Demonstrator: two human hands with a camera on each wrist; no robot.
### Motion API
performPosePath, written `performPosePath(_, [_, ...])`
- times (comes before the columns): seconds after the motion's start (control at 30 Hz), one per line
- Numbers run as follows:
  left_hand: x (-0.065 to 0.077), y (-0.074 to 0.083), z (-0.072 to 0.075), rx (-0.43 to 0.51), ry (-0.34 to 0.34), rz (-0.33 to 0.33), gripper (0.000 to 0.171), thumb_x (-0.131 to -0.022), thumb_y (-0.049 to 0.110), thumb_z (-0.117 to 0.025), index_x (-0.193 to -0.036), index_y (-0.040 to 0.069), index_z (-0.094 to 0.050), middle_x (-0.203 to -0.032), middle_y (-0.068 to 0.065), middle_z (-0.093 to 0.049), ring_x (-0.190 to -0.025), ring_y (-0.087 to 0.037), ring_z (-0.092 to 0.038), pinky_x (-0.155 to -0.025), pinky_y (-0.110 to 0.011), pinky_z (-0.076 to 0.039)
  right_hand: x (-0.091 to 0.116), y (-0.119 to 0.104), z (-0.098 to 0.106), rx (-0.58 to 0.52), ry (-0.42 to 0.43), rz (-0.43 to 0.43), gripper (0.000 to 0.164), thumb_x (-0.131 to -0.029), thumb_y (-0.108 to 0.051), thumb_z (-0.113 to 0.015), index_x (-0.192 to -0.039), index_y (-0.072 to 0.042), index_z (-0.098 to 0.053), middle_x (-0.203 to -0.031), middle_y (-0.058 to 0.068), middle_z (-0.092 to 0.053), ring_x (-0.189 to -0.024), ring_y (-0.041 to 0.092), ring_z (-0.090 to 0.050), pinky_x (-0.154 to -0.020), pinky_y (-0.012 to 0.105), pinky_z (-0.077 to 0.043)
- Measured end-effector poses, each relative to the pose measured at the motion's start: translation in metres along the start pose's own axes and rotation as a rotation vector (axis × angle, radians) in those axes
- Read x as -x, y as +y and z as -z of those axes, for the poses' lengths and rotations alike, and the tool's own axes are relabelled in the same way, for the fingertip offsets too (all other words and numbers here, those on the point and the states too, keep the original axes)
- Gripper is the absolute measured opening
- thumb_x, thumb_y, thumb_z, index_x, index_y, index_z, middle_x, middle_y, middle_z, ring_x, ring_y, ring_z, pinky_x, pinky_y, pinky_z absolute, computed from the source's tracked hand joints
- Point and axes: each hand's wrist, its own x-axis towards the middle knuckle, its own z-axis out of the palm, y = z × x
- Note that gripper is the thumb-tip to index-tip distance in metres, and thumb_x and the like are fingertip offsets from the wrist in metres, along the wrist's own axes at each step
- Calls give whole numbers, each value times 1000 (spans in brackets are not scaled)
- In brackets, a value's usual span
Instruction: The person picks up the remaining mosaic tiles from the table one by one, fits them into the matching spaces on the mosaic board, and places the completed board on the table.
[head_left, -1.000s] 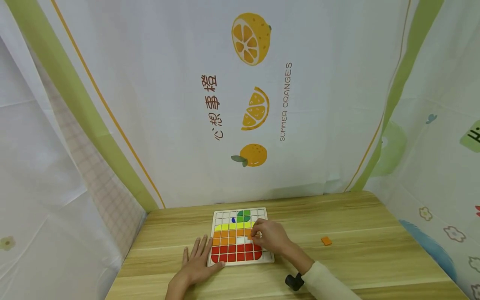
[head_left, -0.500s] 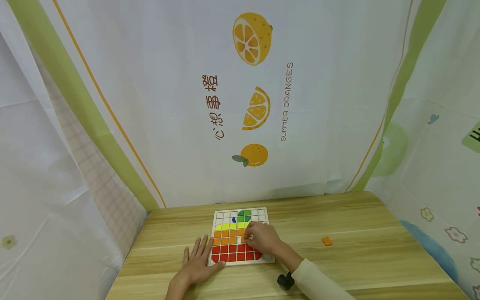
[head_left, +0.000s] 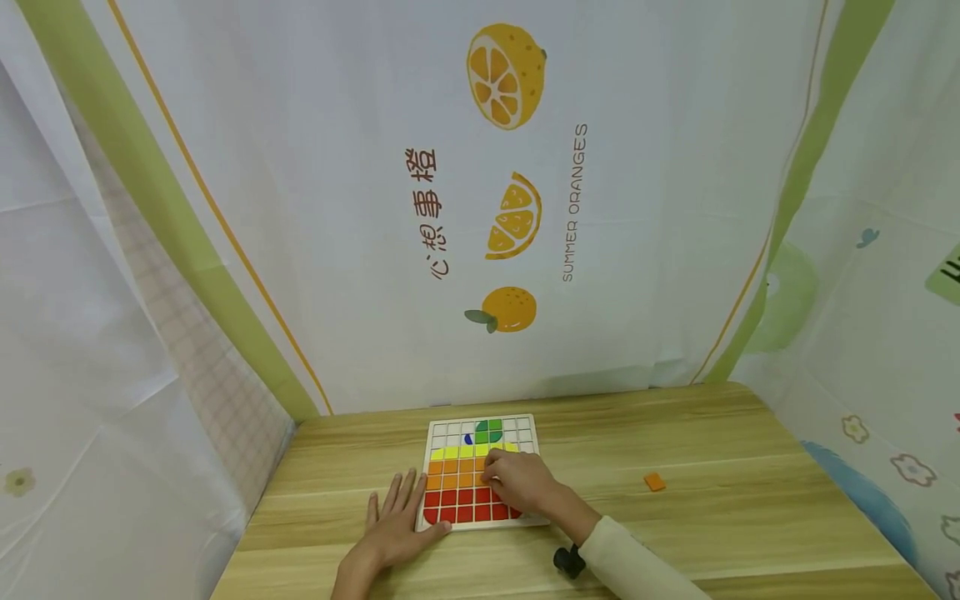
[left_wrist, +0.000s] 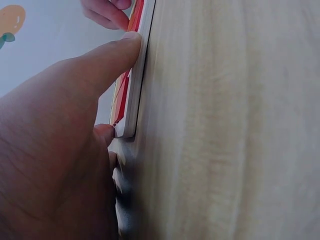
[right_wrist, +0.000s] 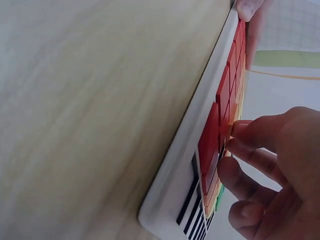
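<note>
A white grid board (head_left: 447,431) lies on the table, with rows of red, orange and yellow tiles and a small green group near its far edge. My left hand (head_left: 397,527) lies with fingers spread beside the board's left edge; its thumb (left_wrist: 112,57) presses on the near rim. Over the orange rows, my right hand (head_left: 523,482) reaches in from the right. Its thumb and forefinger pinch an orange tile (right_wrist: 233,116) down at the board, just beyond the red tiles (right_wrist: 210,131). The right hand covers part of the board's right side in the head view.
A loose orange tile (head_left: 655,482) lies on the wooden table (head_left: 720,517), right of the board. A black wrist camera (head_left: 569,562) hangs below the right sleeve (head_left: 633,560). Behind the table hangs a white curtain (head_left: 360,333) printed with oranges.
My right hand has moved left over the board with the orange tile, to the white gap in the orange row, now out of sight. The left hand has stayed in place.
</note>
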Motion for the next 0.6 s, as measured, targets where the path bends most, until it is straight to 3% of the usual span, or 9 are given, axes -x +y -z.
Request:
performPosePath(0.33, [-2,-1,-2,-6,10,-2,105,-91,76,-64,-168,11,-33,-178,-16,-23,-166,-44,-10,-126,-75,4,-1,0,-7,138,19,52,20,-102,-13,-69,-108,-23,-86,-111,-8,-71,-82,4,-69,-57,15,-48])
performPosePath(0.6, [1,2,2,10,-14,7,105,-92,75,-64,-168,10,-32,-178,-17,-22,-166,-45,-9,-126,-75,7,0,0,-6,98,-8,30,20,-102,-15,-70,-113,-21,-85,-112,-6,-72,-83,6,-69,-62,17,-51])
